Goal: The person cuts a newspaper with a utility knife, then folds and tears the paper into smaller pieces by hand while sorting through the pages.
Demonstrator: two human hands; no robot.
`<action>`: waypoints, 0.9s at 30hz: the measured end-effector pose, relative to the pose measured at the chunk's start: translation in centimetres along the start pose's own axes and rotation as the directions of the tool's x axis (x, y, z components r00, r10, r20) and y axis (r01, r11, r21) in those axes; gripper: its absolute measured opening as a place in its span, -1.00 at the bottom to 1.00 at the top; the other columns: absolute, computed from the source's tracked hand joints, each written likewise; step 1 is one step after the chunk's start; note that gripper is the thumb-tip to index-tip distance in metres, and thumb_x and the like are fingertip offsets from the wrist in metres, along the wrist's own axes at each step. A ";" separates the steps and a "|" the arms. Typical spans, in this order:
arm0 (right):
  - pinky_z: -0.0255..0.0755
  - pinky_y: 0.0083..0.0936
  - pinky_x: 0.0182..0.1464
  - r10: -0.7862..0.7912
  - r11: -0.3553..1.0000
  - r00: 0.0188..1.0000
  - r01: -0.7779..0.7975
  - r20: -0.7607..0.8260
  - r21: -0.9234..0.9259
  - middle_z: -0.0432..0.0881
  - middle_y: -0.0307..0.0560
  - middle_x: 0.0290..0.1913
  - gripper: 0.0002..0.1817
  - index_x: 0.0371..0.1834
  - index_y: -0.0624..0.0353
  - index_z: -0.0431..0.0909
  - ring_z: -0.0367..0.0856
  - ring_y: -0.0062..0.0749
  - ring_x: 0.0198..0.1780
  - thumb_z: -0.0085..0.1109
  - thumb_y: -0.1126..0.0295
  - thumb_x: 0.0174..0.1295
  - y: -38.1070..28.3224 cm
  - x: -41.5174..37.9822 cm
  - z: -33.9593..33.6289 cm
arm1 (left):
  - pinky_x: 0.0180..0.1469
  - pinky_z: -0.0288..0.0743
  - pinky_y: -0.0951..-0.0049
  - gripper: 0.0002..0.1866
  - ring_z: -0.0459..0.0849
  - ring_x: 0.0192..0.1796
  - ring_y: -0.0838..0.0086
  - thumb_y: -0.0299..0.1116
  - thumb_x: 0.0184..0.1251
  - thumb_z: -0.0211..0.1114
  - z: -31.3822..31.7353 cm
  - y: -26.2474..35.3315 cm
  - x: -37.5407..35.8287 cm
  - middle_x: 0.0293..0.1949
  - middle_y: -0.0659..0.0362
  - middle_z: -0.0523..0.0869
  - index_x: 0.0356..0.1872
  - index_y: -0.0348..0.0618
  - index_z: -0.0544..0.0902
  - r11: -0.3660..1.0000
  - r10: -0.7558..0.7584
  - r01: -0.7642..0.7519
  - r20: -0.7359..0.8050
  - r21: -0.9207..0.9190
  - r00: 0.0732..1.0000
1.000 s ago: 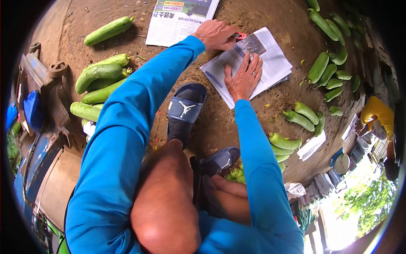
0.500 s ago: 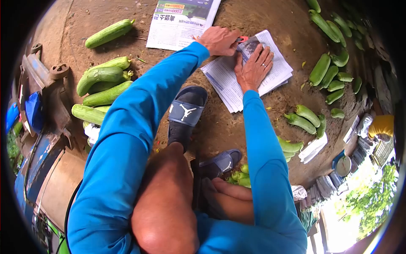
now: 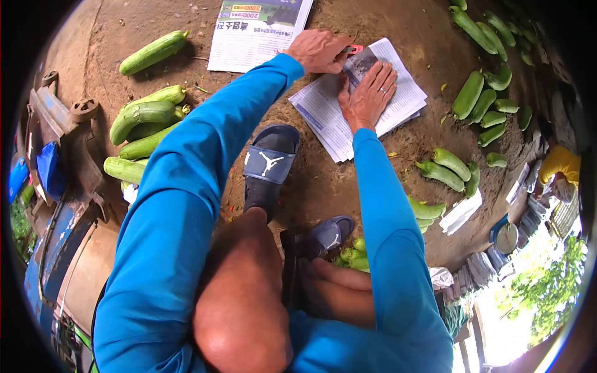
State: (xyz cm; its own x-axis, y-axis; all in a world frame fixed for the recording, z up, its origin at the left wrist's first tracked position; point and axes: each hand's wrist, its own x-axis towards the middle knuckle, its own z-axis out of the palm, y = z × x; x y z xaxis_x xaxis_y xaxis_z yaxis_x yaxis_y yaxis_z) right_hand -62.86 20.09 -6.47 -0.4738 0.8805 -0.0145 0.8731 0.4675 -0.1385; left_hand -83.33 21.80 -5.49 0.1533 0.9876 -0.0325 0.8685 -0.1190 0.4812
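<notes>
My left hand (image 3: 318, 51) is closed around a small red tool that looks like a box cutter (image 3: 355, 49). Most of it is hidden in the fist; its red end shows at the upper left edge of a folded newspaper stack (image 3: 399, 68). My right hand (image 3: 369, 96), with a ring on one finger, lies flat with fingers spread on that stack, pressing the sheets to the ground. Another newspaper (image 3: 239, 53), with a coloured printed top, lies on the dirt just left of my left hand.
Large green squashes (image 3: 154, 53) lie on the dirt floor at left, with more squashes (image 3: 468, 95) in groups at right. My sandalled foot (image 3: 270, 155) is just below the papers. Rusty blue machinery (image 3: 65, 133) stands at far left. White paper (image 3: 461, 211) lies at right.
The whole view has shifted slightly left. My left hand still grips the red tool at the stack's edge, and my right hand stays flat on the paper.
</notes>
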 end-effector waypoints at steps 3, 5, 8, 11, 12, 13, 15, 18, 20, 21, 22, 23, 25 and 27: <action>-0.25 0.08 0.62 0.009 1.000 1.000 -0.009 -0.003 -0.006 -0.15 0.36 0.63 0.03 0.61 0.37 -0.15 -0.26 0.30 0.65 0.04 -0.17 0.36 -0.3 0.2 0.0 | -0.55 0.47 0.09 -0.79 0.63 -0.61 0.15 -0.21 0.30 0.26 -0.6 0.0 0.6 -0.64 0.02 0.63 -0.16 -0.07 0.62 0.997 0.052 -0.050 -0.032 0.066 0.998; -0.23 0.08 0.61 0.009 1.000 1.000 -0.009 -0.011 0.005 -0.13 0.36 0.63 0.00 0.62 0.35 -0.12 -0.23 0.27 0.65 -0.03 -0.21 0.40 0.0 0.1 0.1 | -0.55 0.47 0.10 -0.78 0.63 -0.61 0.15 -0.20 0.30 0.26 -0.4 0.2 0.8 -0.64 0.02 0.63 -0.14 -0.06 0.62 0.992 0.103 -0.097 -0.076 0.081 0.992; -0.24 0.08 0.61 0.028 1.000 1.000 -0.028 -0.010 -0.008 -0.13 0.35 0.63 -0.01 0.62 0.33 -0.12 -0.24 0.25 0.65 -0.04 -0.22 0.40 -0.2 0.2 0.2 | -0.51 0.49 0.13 -0.78 0.62 -0.59 0.13 -0.17 0.31 0.28 -0.9 0.1 0.8 -0.64 0.02 0.63 -0.17 -0.06 0.60 0.999 0.016 -0.016 -0.001 0.031 1.000; -0.24 0.09 0.62 0.020 0.999 1.000 -0.019 -0.024 0.027 -0.13 0.36 0.62 -0.02 0.62 0.32 -0.12 -0.25 0.25 0.65 -0.08 -0.22 0.42 -0.2 0.4 0.4 | -0.55 0.48 0.11 -0.77 0.62 -0.62 0.14 -0.16 0.30 0.30 -0.6 0.4 2.2 -0.63 0.04 0.64 -0.16 -0.04 0.59 0.992 0.076 -0.074 -0.016 0.098 0.997; -0.25 0.09 0.62 0.018 0.999 1.000 -0.018 -0.002 0.027 -0.13 0.36 0.62 -0.03 0.62 0.32 -0.12 -0.25 0.25 0.65 -0.09 -0.23 0.43 0.0 0.1 0.3 | -0.55 0.48 0.11 -0.77 0.62 -0.62 0.14 -0.16 0.30 0.30 -0.4 0.3 2.0 -0.63 0.04 0.64 -0.16 -0.04 0.59 0.993 0.076 -0.075 -0.013 0.091 0.997; -0.28 0.08 0.63 0.018 0.999 1.000 -0.017 -0.023 0.030 -0.13 0.35 0.62 -0.03 0.62 0.31 -0.13 -0.26 0.25 0.65 -0.14 -0.25 0.44 0.1 0.1 0.4 | -0.56 0.47 0.12 -0.76 0.62 -0.62 0.14 -0.16 0.28 0.32 -0.3 0.0 1.7 -0.64 0.05 0.63 -0.16 -0.05 0.60 0.996 0.073 -0.072 -0.013 0.044 0.997; -0.28 0.08 0.63 0.026 1.000 0.999 -0.026 -0.021 0.014 -0.12 0.35 0.62 -0.01 0.62 0.34 -0.13 -0.25 0.25 0.65 -0.11 -0.24 0.42 0.1 0.2 0.5 | -0.58 0.47 0.16 -0.73 0.63 -0.62 0.17 -0.14 0.23 0.35 -0.8 0.2 2.4 -0.65 0.05 0.63 -0.17 -0.05 0.62 0.993 0.044 -0.045 0.011 0.108 0.999; -0.27 0.07 0.62 0.046 0.998 0.999 -0.045 -0.025 0.053 -0.09 0.35 0.62 0.00 0.60 0.37 -0.08 -0.22 0.27 0.65 -0.09 -0.25 0.39 -0.1 0.5 0.4 | -0.60 0.46 0.23 -0.73 0.60 -0.61 0.26 -0.07 0.18 0.42 -0.7 0.8 3.7 -0.60 0.09 0.64 -0.24 0.03 0.69 0.985 0.097 -0.091 -0.032 0.149 0.995; -0.27 0.07 0.62 0.034 0.999 0.999 -0.033 -0.028 0.023 -0.08 0.35 0.61 0.01 0.59 0.38 -0.05 -0.22 0.25 0.65 -0.09 -0.28 0.38 -0.2 0.4 0.2 | -0.54 0.52 0.22 -0.72 0.66 -0.54 0.24 -0.02 0.16 0.45 -0.6 0.6 4.2 -0.52 0.09 0.71 -0.26 0.06 0.72 0.992 0.039 -0.045 0.052 0.114 0.998; -0.27 0.07 0.62 0.030 0.999 0.999 -0.029 -0.030 0.030 -0.08 0.35 0.61 0.01 0.59 0.38 -0.05 -0.22 0.25 0.65 -0.09 -0.28 0.38 -0.3 0.5 0.4 | -0.51 0.54 0.21 -0.71 0.67 -0.52 0.23 -0.01 0.15 0.46 -0.7 0.4 4.4 -0.51 0.09 0.72 -0.25 0.06 0.73 0.988 0.074 -0.076 0.022 0.138 0.997; -0.27 0.07 0.62 0.039 0.998 0.999 -0.038 -0.035 0.040 -0.08 0.35 0.61 0.01 0.59 0.38 -0.05 -0.22 0.25 0.65 -0.10 -0.28 0.38 -0.3 0.5 0.4 | -0.48 0.56 0.20 -0.70 0.69 -0.50 0.22 0.01 0.15 0.46 -0.7 0.4 4.6 -0.49 0.09 0.72 -0.24 0.06 0.74 0.981 0.109 -0.107 -0.005 0.159 0.994; -0.28 0.07 0.62 0.048 0.998 0.998 -0.046 -0.037 0.047 -0.07 0.35 0.61 0.01 0.59 0.38 -0.04 -0.21 0.25 0.65 -0.11 -0.29 0.38 -0.3 0.3 0.4 | -0.42 0.59 0.19 -0.69 0.72 -0.46 0.21 -0.01 0.14 0.46 -0.5 0.6 4.8 -0.47 0.08 0.74 -0.22 0.05 0.74 0.983 0.049 -0.056 0.045 0.174 0.998; -0.28 0.07 0.62 0.049 0.998 0.998 -0.047 -0.034 0.051 -0.07 0.35 0.61 0.01 0.59 0.38 -0.05 -0.21 0.25 0.65 -0.13 -0.29 0.39 -0.3 0.4 0.3 | -0.41 0.60 0.19 -0.68 0.73 -0.44 0.20 -0.01 0.13 0.46 -0.6 0.8 5.0 -0.46 0.07 0.75 -0.21 0.05 0.74 0.982 0.054 -0.060 0.042 0.180 0.998; -0.28 0.07 0.62 0.051 0.997 0.998 -0.050 -0.030 0.058 -0.07 0.35 0.61 0.01 0.60 0.38 -0.05 -0.21 0.26 0.65 -0.14 -0.30 0.39 -0.5 0.4 0.4 | -0.38 0.63 0.20 -0.66 0.76 -0.39 0.18 0.00 0.14 0.44 -0.7 0.8 4.6 -0.43 0.06 0.76 -0.16 0.05 0.74 0.980 0.056 -0.058 0.015 0.189 0.998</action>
State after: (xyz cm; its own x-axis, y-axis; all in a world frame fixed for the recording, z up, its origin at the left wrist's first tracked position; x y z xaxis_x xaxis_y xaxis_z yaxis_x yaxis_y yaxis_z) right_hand -63.54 20.17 -6.80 -0.4245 0.9054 0.0085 0.8874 0.4179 -0.1946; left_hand -82.22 26.31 -4.66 0.2090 0.9777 -0.0183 0.9316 -0.1934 0.3077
